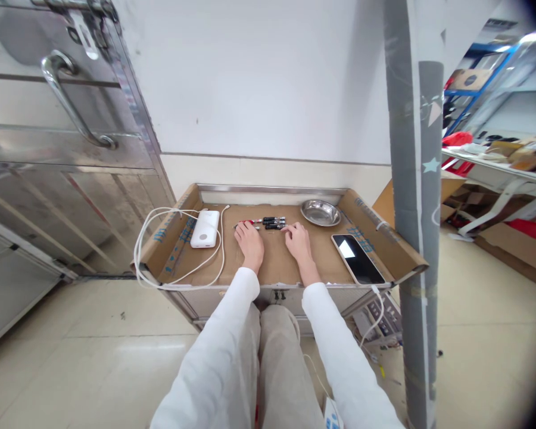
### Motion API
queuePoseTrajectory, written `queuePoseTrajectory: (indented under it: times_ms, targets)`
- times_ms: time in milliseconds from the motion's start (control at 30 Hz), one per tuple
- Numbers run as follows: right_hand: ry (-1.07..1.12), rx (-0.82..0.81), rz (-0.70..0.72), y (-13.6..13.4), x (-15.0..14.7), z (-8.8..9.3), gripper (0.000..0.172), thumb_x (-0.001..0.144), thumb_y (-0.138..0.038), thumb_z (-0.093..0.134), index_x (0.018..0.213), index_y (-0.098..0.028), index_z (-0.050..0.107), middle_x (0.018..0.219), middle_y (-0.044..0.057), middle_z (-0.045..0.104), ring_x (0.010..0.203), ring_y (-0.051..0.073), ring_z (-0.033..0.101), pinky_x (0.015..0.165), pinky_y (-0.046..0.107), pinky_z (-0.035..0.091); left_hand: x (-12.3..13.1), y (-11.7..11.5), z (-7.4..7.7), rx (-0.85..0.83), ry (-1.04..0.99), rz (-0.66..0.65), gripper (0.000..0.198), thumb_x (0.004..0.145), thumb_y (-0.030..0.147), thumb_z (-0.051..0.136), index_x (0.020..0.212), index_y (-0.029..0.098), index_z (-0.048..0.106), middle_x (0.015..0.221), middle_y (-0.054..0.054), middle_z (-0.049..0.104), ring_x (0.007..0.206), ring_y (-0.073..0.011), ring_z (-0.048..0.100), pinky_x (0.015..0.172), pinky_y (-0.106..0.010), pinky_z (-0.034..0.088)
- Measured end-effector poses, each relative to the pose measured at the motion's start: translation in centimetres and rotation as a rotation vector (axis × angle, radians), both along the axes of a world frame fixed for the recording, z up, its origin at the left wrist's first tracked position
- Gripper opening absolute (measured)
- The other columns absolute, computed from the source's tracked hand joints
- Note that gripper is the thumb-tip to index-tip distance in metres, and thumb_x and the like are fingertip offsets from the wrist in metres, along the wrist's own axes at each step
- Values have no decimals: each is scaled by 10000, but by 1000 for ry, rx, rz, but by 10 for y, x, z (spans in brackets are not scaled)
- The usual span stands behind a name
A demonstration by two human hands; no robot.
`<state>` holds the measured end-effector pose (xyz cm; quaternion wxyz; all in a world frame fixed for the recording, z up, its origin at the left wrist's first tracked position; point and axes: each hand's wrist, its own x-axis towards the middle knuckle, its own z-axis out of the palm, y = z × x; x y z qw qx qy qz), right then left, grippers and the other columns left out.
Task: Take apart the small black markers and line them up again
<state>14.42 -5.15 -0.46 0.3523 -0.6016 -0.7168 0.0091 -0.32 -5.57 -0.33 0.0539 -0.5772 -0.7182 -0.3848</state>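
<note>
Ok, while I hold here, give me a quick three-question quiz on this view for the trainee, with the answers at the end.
1. True or false: the left hand is closer to the metal dish than the right hand is.

2. Put these in order from left to right: metal dish, dark pens, white device.

3. What lies nearest the near right corner of the cardboard?
A) metal dish
B) phone
C) dark pens

Key:
1. False; the right hand is closer.
2. White device, dark pens, metal dish.
3. B
</note>
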Motion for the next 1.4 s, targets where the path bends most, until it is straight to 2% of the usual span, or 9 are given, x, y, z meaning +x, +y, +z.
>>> queuePoseTrajectory:
  times_ms: [200,500,700,800,900,1000,1067,1200,1400]
  targets:
    - [27,-9,249,-2,-4,4,329,794,-97,430,854,-247,717,874,41,555,876,178,520,856,325,390,1,0,0,12,37,79,281,874,90,254,966,114,518,1058,-209,555,1045,-306,501,900,-491,383]
    - [-115,-35,172,-4,-8,3,383,812,-130,448,1071,-295,678,970,74,532,940,208,491,855,361,378,1,-2,-1,33,37,103,263,894,115,261,959,135,516,1045,-186,558,1011,-287,501,878,-478,393]
    - [-34,-12,156,-1,-5,2,388,818,-127,422,1110,-251,646,977,78,541,941,209,516,866,364,404,-1,-2,2,-11,64,90,241,930,223,309,980,127,524,1026,-184,551,1009,-297,516,869,-463,404]
    - [65,32,163,0,-4,2,463,825,-152,433,1272,-231,524,1027,83,530,955,204,532,887,358,422,-1,-1,9,-49,29,-51,278,950,289,306,1008,129,526,1006,-160,560,965,-264,552,832,-395,432]
    - [153,91,206,0,-4,3,523,830,-176,453,1346,-259,436,1103,81,500,1008,191,530,920,342,426,0,-3,15,-36,-36,-332,266,957,325,323,1047,173,522,1018,-99,562,868,-190,586,729,-283,457]
    - [211,115,244,0,-2,3,446,844,-189,444,1276,-277,512,1110,72,498,1031,180,530,935,329,427,1,-6,17,3,-64,-594,212,941,339,395,1051,229,539,1038,-48,543,853,-148,597,717,-244,467]
    - [239,105,256,0,-1,2,389,849,-196,438,1209,-263,571,1083,70,512,1002,178,541,922,321,437,1,-6,16,43,-96,-696,177,923,330,448,1028,234,554,1036,-38,532,867,-137,598,762,-247,477]
    - [261,79,265,0,2,1,352,852,-201,438,1157,-238,611,997,68,536,918,179,556,888,323,454,2,1,10,183,-200,-732,173,866,293,560,1006,194,537,950,-38,541,854,-129,585,824,-268,491]
    - [287,48,283,1,0,0,329,864,-226,453,1144,-241,624,937,65,560,827,174,576,816,330,486,5,8,4,351,-371,-735,282,836,335,599,1051,191,485,954,-50,573,865,-129,605,740,-256,533]
